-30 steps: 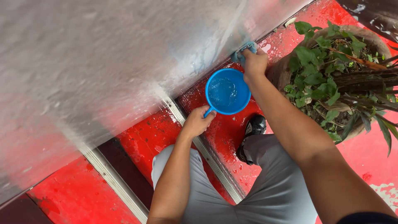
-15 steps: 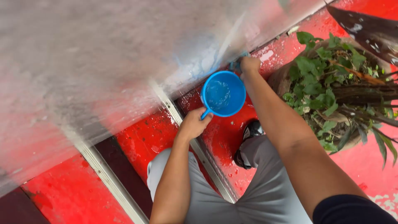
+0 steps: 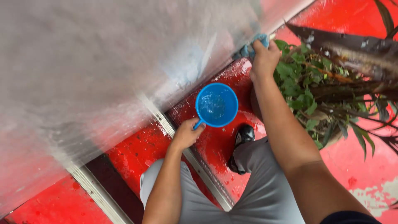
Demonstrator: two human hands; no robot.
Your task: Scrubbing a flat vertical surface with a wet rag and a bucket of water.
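1. Seen from above: crouched on a wet red floor point(image 3: 141, 149), knees in grey trousers point(image 3: 265, 195), a black shoe point(image 3: 242, 137) planted near the middle.
2. Closed around the short handle of a blue dipper point(image 3: 216, 104) with the left hand point(image 3: 185, 133), fingers curled and thumb on top. Held level above the floor, just right of the metal track point(image 3: 199, 166), with a little water glinting in the bowl.
3. Pressed with the right hand point(image 3: 263, 58), far and to the right, on a blue cloth point(image 3: 251, 47), fingers bunched over it. Pushed against the bottom edge of the wet, streaked panel point(image 3: 103, 62), where it meets the floor.
4. Crowded on the right by a potted plant point(image 3: 302, 91), leaves touching or nearly touching the right wrist; hard to tell which.
5. Judged as the wiping step: scrubbing the low edge of the panel while keeping water ready in the dipper.
6. Called for next, most likely: keeping the dipper level to avoid spilling, keeping firm pressure on the cloth along the edge, and minding the leaves and the slippery floor when shifting weight.
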